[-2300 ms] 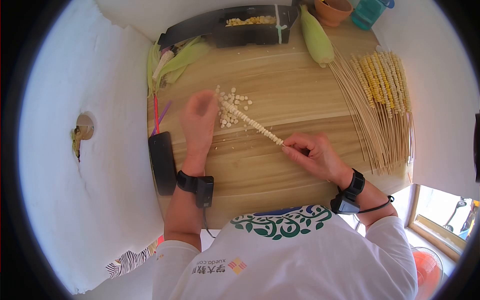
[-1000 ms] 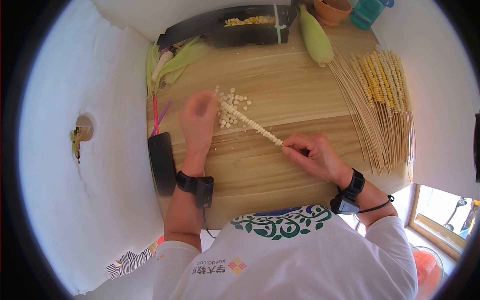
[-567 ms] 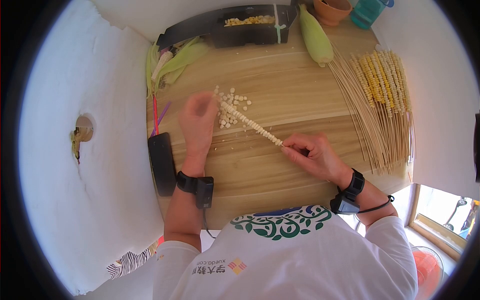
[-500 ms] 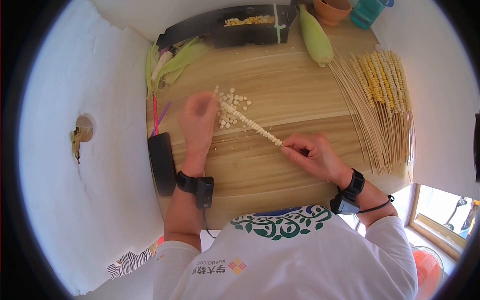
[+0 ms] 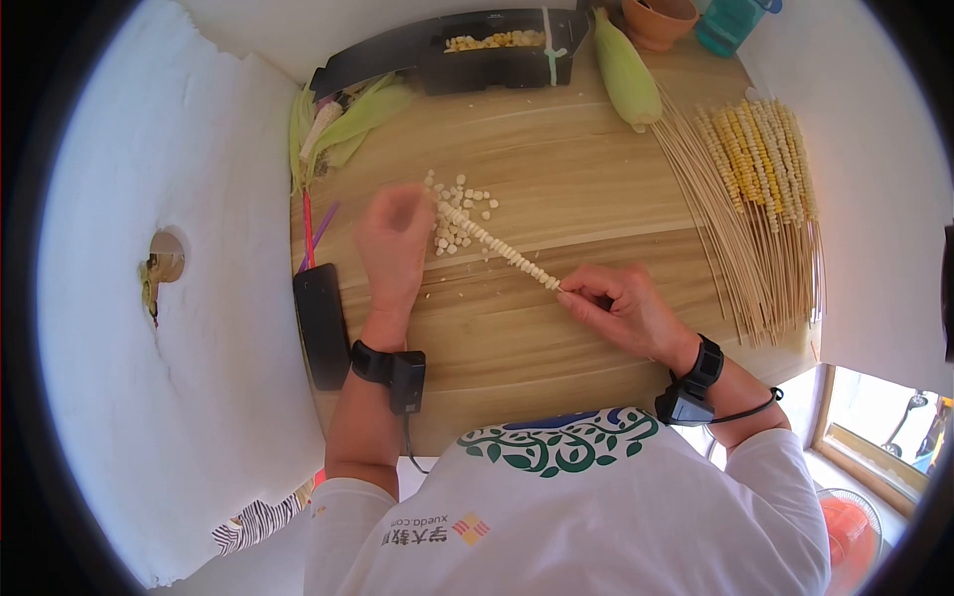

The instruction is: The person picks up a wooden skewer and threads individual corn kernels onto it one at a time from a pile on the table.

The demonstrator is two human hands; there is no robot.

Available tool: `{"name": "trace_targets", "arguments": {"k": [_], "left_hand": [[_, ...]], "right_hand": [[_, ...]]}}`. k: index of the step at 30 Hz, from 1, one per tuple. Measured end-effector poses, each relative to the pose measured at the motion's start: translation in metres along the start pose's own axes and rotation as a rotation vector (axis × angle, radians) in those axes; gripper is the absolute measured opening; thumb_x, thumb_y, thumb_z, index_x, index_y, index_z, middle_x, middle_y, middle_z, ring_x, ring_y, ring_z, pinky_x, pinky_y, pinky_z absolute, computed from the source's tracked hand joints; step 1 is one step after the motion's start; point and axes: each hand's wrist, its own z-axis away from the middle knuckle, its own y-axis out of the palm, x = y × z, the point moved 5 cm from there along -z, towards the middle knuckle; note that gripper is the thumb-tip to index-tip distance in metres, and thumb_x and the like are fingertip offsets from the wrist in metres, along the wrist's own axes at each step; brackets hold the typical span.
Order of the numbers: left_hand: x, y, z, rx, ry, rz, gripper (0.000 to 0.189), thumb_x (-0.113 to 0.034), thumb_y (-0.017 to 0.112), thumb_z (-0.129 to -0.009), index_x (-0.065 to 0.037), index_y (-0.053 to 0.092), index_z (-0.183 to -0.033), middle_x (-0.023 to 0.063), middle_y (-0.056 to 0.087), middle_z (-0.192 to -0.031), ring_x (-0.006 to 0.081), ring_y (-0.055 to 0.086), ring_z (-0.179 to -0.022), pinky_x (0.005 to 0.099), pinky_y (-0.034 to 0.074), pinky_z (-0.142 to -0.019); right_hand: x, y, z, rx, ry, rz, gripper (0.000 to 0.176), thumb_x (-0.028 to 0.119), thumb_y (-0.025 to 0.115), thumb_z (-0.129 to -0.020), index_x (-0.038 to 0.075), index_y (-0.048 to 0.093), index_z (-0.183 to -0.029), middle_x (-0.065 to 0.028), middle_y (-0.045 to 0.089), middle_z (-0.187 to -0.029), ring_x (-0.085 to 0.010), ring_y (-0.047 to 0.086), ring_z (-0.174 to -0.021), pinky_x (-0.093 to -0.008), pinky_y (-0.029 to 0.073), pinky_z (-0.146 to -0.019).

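A thin stick strung with pale corn kernels [image 5: 502,248] slants over the table between my hands. My right hand [image 5: 626,308] pinches its lower right end between thumb and fingers. At the upper left end is my left hand [image 5: 393,238], its fingertips blurred but drawn together in a pinch. What those fingers hold is too small and smeared to make out. Loose kernels [image 5: 457,236] lie scattered on the wood just behind the stick and beside my left hand.
Finished corn skewers [image 5: 760,159] and bare sticks [image 5: 730,248] lie at the right. A corn ear [image 5: 628,79], a clay bowl [image 5: 661,22] and a black kernel-filled container [image 5: 497,70] are at the back. Husks [image 5: 358,119] and a black phone-like slab [image 5: 320,328] line the left edge.
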Motion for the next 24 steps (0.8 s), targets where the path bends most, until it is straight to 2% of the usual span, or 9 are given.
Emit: {"name": "trace_targets", "arguments": {"k": [10,17,24], "left_hand": [[-0.013,0.003,0.002,0.005,0.091,-0.139,0.01,0.004,0.062,-0.089,0.001,0.065,-0.098,0.0061,0.071,-0.092,0.0061,0.062,-0.08,0.0187,0.049,-0.072],[-0.011,0.004,0.005,-0.002,0.048,-0.107,0.011,0.004,0.063,-0.088,0.001,0.065,-0.099,0.0055,0.071,-0.091,0.0056,0.062,-0.079,0.0187,0.048,-0.071],[-0.013,0.004,0.005,-0.029,0.091,-0.147,0.011,0.003,0.063,-0.088,0.001,0.066,-0.098,0.0055,0.072,-0.09,0.0058,0.062,-0.079,0.0201,0.049,-0.071]], "right_hand": [[-0.001,0.0,0.0,0.003,-0.001,0.003,0.008,0.01,0.064,-0.092,0.002,0.063,-0.091,-0.0038,0.044,-0.056,-0.0096,0.038,-0.051,-0.0272,0.034,-0.047],[0.001,-0.001,-0.001,0.003,-0.006,0.026,0.009,0.01,0.064,-0.092,0.001,0.062,-0.09,-0.0054,0.046,-0.057,-0.0115,0.039,-0.051,-0.0283,0.034,-0.047],[0.001,0.0,-0.001,0.001,-0.02,0.021,0.008,0.009,0.064,-0.091,0.001,0.062,-0.089,-0.006,0.046,-0.057,-0.012,0.04,-0.051,-0.0286,0.035,-0.047]]}}
